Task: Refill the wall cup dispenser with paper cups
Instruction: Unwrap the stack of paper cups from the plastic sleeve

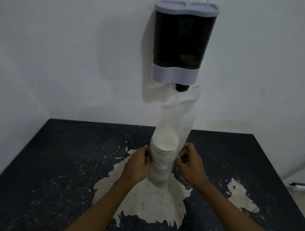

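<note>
the refill looks barely begun. the stack of paper cups [164,157] stands on the dark surface [60,164], in its plastic sleeve [176,116]. left hand [138,165] and right hand [189,163] pinch the sleeve's sides. the wall dispenser [182,40] above looks near empty, lid on.
</note>
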A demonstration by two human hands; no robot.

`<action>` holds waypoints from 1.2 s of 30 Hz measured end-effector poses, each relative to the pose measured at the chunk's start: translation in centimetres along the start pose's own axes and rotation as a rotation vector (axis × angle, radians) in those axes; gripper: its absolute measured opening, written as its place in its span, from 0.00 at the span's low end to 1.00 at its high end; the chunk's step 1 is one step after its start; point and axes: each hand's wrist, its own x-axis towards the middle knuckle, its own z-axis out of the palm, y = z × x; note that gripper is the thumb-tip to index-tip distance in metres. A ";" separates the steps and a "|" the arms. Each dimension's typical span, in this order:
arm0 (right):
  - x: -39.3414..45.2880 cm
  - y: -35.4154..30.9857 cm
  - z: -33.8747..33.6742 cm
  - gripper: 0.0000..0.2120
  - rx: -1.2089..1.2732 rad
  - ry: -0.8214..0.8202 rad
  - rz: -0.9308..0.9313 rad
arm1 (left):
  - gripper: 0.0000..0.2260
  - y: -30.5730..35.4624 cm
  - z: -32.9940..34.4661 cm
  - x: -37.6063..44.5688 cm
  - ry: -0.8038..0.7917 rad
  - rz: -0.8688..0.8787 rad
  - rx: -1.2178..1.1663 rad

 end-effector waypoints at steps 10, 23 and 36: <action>0.0 1.0 0.6 0.11 0.027 -0.014 0.010 | 0.06 -0.9 0.8 0.0 0.002 -0.014 -0.046; 2.3 0.7 0.7 0.07 0.015 -0.013 0.068 | 0.10 -0.2 2.2 -3.0 0.088 -0.074 -0.263; -0.4 -0.8 1.3 0.13 0.406 0.177 0.545 | 0.12 1.0 0.0 -0.3 0.077 -0.342 -0.551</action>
